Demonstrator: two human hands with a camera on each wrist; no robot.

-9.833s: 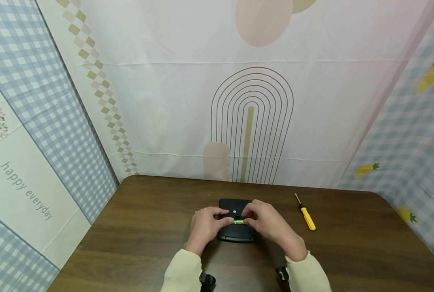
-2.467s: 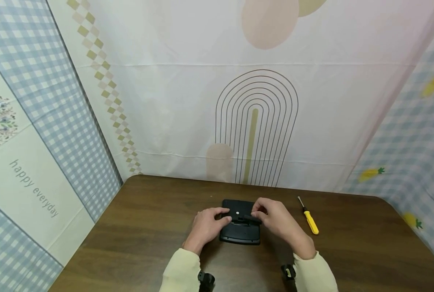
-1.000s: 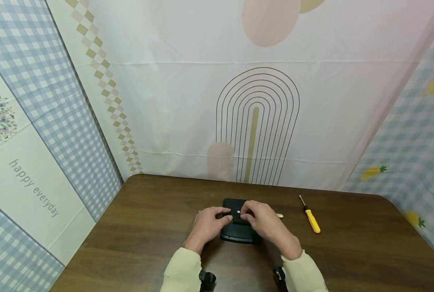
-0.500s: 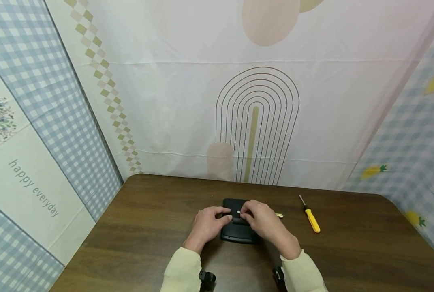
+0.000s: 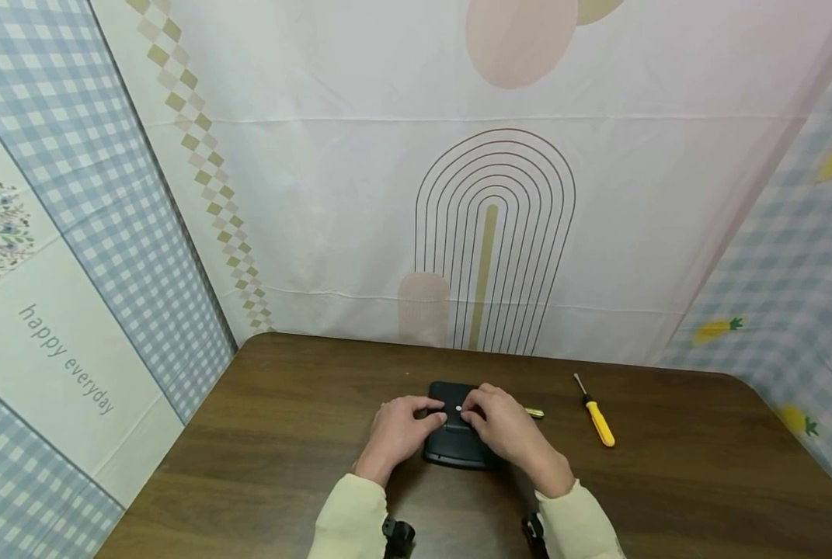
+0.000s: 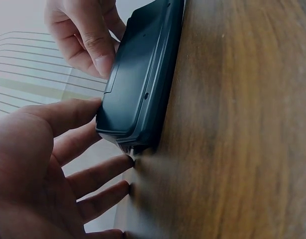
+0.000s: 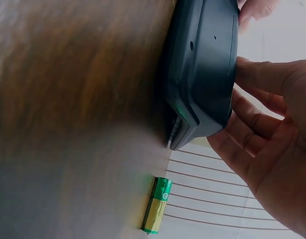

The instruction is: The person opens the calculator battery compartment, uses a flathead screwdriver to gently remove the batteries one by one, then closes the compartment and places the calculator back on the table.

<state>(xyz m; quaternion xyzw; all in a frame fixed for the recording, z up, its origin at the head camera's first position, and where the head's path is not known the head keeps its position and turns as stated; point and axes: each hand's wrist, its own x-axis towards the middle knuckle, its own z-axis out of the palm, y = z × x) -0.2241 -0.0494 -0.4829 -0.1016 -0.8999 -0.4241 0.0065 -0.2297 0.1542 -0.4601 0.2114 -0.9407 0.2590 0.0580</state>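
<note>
A black calculator (image 5: 457,450) lies face down on the table, with a small white dot on its back and the battery cover (image 5: 454,423) seated across its middle. From the left side my left hand (image 5: 398,435) holds it, thumb and index finger on the back. My right hand (image 5: 509,427) is at the opposite side, its bent thumb and index finger touching the back by the cover. In the right wrist view, a green and gold battery (image 7: 157,205) lies on the table just past that hand. The calculator's keys and screen face down, out of sight.
A screwdriver (image 5: 597,419) with a yellow handle lies on the wooden table (image 5: 283,435) to the right. Behind the table hangs a white patterned cloth (image 5: 332,194); checked blue cloth (image 5: 129,194) covers the sides.
The battery was in the calculator's back and now lies to its right. My right hand held the cover loose, then brought it onto the opening. Little moves in the last second.
</note>
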